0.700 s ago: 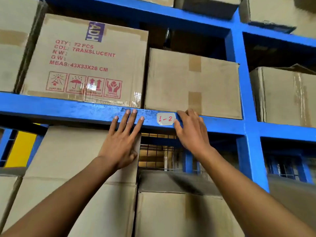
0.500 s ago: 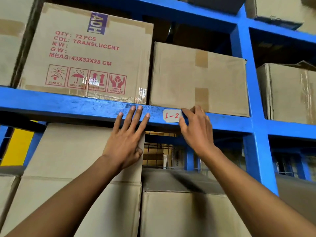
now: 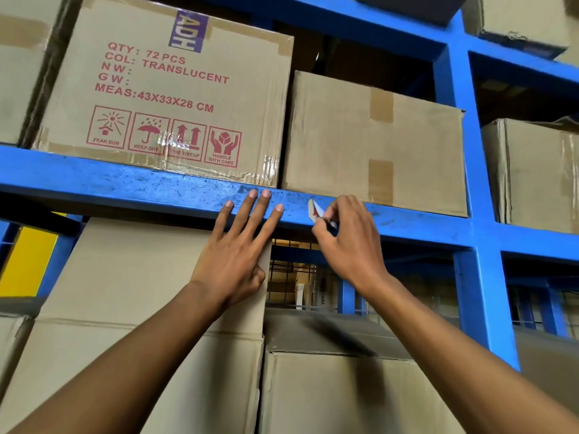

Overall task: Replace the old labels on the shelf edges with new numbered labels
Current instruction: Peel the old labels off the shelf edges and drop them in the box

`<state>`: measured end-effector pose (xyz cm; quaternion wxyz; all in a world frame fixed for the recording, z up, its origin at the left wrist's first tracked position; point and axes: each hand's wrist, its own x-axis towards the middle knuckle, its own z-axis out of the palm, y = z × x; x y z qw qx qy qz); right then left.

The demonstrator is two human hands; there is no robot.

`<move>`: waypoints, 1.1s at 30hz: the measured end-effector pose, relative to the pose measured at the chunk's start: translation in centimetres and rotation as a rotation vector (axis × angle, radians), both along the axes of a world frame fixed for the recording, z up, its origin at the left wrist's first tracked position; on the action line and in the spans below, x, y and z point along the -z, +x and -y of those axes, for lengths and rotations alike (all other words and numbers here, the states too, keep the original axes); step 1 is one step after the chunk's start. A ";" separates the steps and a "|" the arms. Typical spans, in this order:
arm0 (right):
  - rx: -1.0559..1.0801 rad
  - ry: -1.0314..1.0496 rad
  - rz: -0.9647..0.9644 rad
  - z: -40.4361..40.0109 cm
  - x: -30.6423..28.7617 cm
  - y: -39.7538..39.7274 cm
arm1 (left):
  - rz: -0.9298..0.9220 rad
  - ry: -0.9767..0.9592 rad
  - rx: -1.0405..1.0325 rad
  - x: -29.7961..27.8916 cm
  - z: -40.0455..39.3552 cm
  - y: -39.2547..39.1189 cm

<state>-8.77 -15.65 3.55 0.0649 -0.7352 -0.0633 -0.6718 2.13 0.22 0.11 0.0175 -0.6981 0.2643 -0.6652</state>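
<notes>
A small white label (image 3: 314, 209) with red writing is folded over and half lifted off the blue shelf edge (image 3: 131, 186), its left end still touching the metal. My right hand (image 3: 347, 239) pinches the label's right end between thumb and fingers. My left hand (image 3: 241, 249) lies flat with fingers spread, its fingertips on the shelf edge just left of the label and its palm against a cardboard box (image 3: 131, 308) below.
A printed carton (image 3: 169, 89) and a plain taped carton (image 3: 376, 142) sit on the shelf above. A blue upright post (image 3: 476, 214) stands to the right, with more cartons (image 3: 529, 173) beyond it. Further boxes (image 3: 338, 393) fill the level below.
The label lay flat on the shelf edge showing "1-2"; now my right hand has peeled its right side up and folded it leftward. My left hand has stayed put.
</notes>
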 end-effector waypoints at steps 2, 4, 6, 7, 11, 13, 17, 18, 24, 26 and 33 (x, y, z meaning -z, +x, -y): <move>-0.062 -0.030 0.000 -0.4 0.9 0.0 | -0.002 -0.003 -0.012 0.0 0.0 0.0; -0.125 -0.041 0.009 -0.6 1.8 -0.3 | -0.009 -0.015 -0.021 0.1 0.2 -0.1; -0.157 -0.045 -0.001 -0.3 2.7 -0.9 | -0.019 -0.004 -0.047 0.2 0.3 -0.5; -0.181 -0.039 -0.009 -0.3 3.0 -1.2 | -0.019 -0.006 -0.067 -0.1 0.1 -0.5; -0.253 0.025 -0.090 1.3 5.8 -3.1 | -0.070 -0.033 -0.051 -0.2 0.5 -1.9; -0.248 0.058 -0.142 3.2 8.2 -4.2 | -0.101 0.019 0.034 1.8 2.3 -3.3; -0.176 0.155 -0.148 7.0 12.9 -7.0 | -0.239 0.146 0.240 8.6 7.7 -6.1; -0.159 0.180 -0.146 8.0 13.9 -7.6 | -0.275 0.168 0.278 10.2 9.1 -6.8; -0.037 0.383 -0.248 15.8 23.5 -14.2 | -0.385 0.308 0.362 20.3 18.2 -13.5; -0.013 0.481 -0.274 18.3 26.6 -16.0 | -0.412 0.332 0.372 22.8 20.6 -15.3; 0.006 0.755 -0.455 26.9 39.2 -22.3 | -0.380 0.548 0.266 35.0 28.7 -20.5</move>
